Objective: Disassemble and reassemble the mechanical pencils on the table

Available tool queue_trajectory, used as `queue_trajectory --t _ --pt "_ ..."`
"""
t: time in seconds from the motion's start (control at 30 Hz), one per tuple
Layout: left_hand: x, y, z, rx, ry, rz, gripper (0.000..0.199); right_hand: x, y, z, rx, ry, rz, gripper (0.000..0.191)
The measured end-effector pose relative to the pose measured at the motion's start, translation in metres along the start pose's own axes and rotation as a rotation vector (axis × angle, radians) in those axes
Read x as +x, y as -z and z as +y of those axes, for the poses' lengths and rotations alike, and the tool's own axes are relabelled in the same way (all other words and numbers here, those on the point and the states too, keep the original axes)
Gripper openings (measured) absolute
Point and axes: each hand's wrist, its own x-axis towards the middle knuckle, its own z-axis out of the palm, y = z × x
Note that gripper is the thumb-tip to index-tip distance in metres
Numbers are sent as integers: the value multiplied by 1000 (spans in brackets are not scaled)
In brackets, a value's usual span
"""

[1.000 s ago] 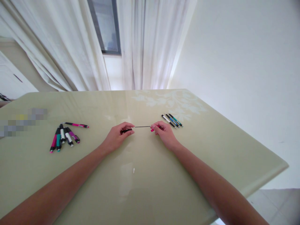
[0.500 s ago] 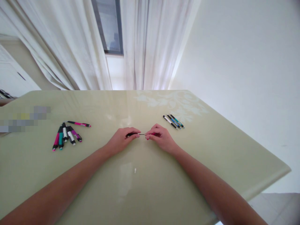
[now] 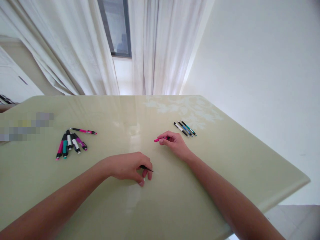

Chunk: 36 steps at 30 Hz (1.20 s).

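Note:
My left hand (image 3: 132,165) is low over the middle of the table, holding a thin black pen part (image 3: 146,168) whose narrow tip points right. Its thumb and a finger close at the tabletop around a small white piece (image 3: 144,180), mostly covered by the fingertips. Farther back and to the right, my right hand (image 3: 175,143) grips a pink pen barrel (image 3: 157,140). The barrel's pink end sticks out to the left, and a dark part shows between the fingers. The two pen parts are apart.
Beyond my right hand, a white pen (image 3: 181,129), a blue pen (image 3: 185,128) and a green pen (image 3: 189,128) lie side by side. At left is a pile of several pens (image 3: 65,145), with a pink-and-black pen (image 3: 83,131) behind it. A blurred patch covers the far left.
My left hand has come away from the right one, toward me, down to the small white piece, carrying the black part. The right hand stays nearly in place; its barrel now points left, clear of the rod.

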Motion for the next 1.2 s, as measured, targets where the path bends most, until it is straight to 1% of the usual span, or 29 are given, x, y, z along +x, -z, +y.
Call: queue_trajectory --t 0.07,0.13,0.2,0.23,0.27,0.33,0.4,0.43,0.47,0.5,0.6,0.73,0.83,0.9,0.97,1.07,1.2 --pt "3 -4 -5 -1 -30 19 5 1 0 2 8 -4 2 27" --pt "4 -4 -7 11 -40 42 7 1 1 2 17 -10 -3 28" --pt "2 1 -6 27 -19 105 11 0 0 1 30 -20 -18 28" --pt "1 4 -5 30 3 166 13 0 0 -1 43 -23 -28 28" --pt "0 7 -3 32 29 250 16 -1 -1 -3 58 -22 -39 28" --pt "-1 13 0 31 81 474 21 -4 -5 -7 86 -9 -66 28" --pt "0 17 0 35 105 693 26 -7 -10 -12 123 2 -94 29" --pt "1 19 0 40 106 767 29 -8 -12 -14 146 4 -106 29" --pt "1 19 -1 44 102 809 30 -10 -14 -16 173 5 -113 30" --pt "2 19 -3 48 95 826 32 -11 -16 -18 197 6 -111 30" --pt "3 18 -5 58 83 815 32 -12 -18 -21 219 15 -80 30" --pt "4 15 -3 55 82 831 28 -14 -19 -23 220 22 -63 29" --pt "5 14 -2 53 41 861 24 -15 -21 -23 282 -1 -106 31" --pt "6 14 -3 37 4 858 24 -15 -23 -21 313 -11 -140 31" --pt "7 14 -5 4 -10 852 25 -15 -24 -20 304 5 -147 31" --pt "8 13 -6 -40 6 858 26 -13 -24 -17 247 43 -130 28" --pt "9 13 -7 -52 6 850 28 -11 -24 -16 223 20 -117 28"
